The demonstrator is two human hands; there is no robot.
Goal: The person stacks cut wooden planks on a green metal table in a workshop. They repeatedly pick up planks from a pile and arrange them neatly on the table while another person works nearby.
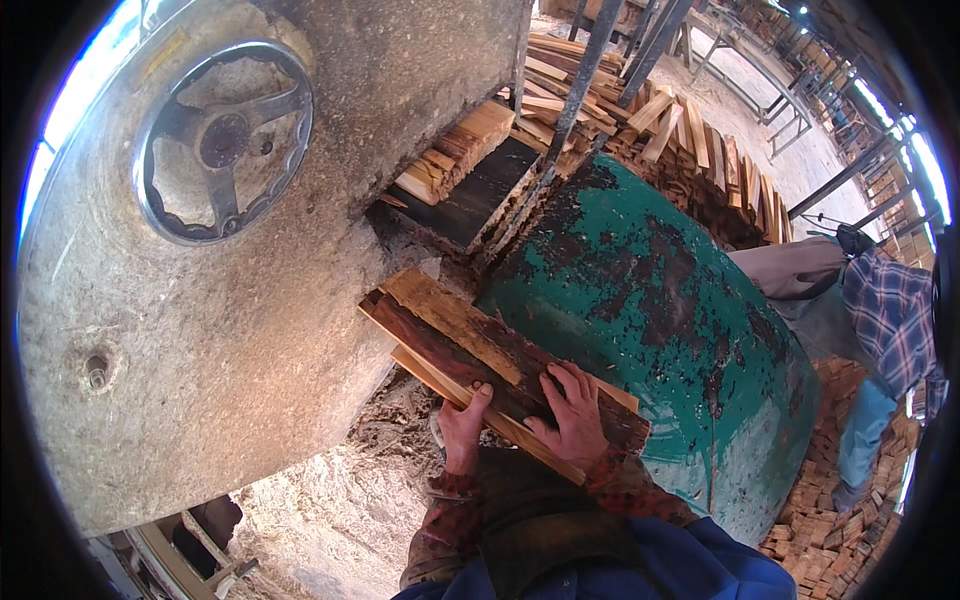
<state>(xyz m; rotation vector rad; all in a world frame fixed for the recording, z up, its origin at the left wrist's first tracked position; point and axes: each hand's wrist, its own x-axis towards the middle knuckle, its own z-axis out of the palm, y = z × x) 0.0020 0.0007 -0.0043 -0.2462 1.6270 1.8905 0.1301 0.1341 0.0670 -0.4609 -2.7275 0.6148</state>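
Note:
A small bundle of rough wooden boards [470, 345] with dark bark on the upper faces lies slantwise in front of my body. My left hand [463, 428] is closed on its near edge, thumb on top and the other fingers hidden underneath. Over the bundle's right part, my right hand [573, 418] grips the barky top board, with its fingers bent and its thumb apart. The far left end of the boards points at a black machine bed [487, 190], where several cut wood pieces [460, 150] lie against the machine housing.
A large dusty machine housing [290, 330] with a metal handwheel [225, 140] fills the left. Worn green sheet metal [650, 300] curves along the right. Behind are stacked wood strips [690, 130]. A person in a plaid shirt [890, 315] stands far right beside heaped wood pieces [840, 540].

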